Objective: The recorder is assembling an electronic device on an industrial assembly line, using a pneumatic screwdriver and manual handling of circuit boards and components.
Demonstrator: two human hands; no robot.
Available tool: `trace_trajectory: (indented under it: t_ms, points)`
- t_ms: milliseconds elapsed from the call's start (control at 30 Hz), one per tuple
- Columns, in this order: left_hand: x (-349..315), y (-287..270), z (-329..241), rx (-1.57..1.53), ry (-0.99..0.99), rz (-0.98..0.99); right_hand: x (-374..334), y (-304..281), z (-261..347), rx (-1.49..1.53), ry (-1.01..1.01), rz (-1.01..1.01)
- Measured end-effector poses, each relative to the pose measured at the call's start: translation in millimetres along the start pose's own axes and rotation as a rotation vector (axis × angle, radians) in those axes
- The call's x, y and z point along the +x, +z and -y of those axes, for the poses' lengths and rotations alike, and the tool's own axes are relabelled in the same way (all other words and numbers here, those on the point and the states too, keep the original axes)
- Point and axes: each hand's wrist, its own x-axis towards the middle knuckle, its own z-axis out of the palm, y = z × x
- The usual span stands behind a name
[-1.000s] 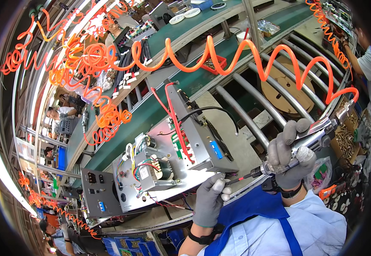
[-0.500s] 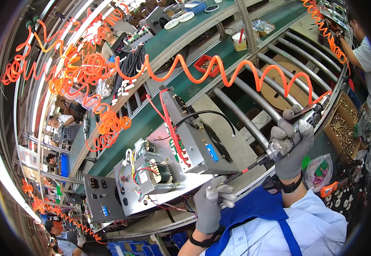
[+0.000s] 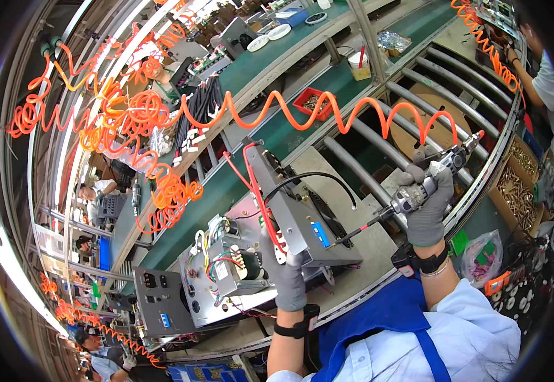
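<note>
My right hand point(image 3: 426, 207), in a grey glove, is wrapped round a silver air screwdriver point(image 3: 411, 196). Its long dark bit with a red band points left, the tip at the grey metal housing point(image 3: 293, 226), just below a blue connector point(image 3: 319, 234). Against the housing's near left corner lies my gloved left hand point(image 3: 288, 280), the thumb on the front face and the fingers behind, partly hard to make out. The housing stands upright on a shiny metal chassis point(image 3: 226, 307). A transformer point(image 3: 246, 262) with coloured wires sits left of it; red cables rise from the housing.
An orange coiled air hose point(image 3: 328, 111) stretches across above the work to the screwdriver. Metal rollers point(image 3: 360, 169) run to the right. A box of screws point(image 3: 514, 194) and a bag of pink parts point(image 3: 482, 254) lie at right. A co-worker's arm point(image 3: 528, 79) shows at far right.
My left hand has gone from near the screwdriver bit up onto the housing's corner. The screwdriver has been raised, its bit tip now at the housing's side. The view has shifted slightly.
</note>
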Motion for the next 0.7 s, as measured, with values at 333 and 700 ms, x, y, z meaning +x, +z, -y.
trace_trajectory:
  t_ms: [333,700]
  points:
    - [-1.3,20.6,36.6,-0.145,0.148,-0.344,-1.3,6.5,-5.4,0.001,0.112,0.035]
    - [-10.0,37.1,19.6,-0.02,0.03,-0.417,-7.6,22.4,-5.8,-0.04,0.153,-0.122]
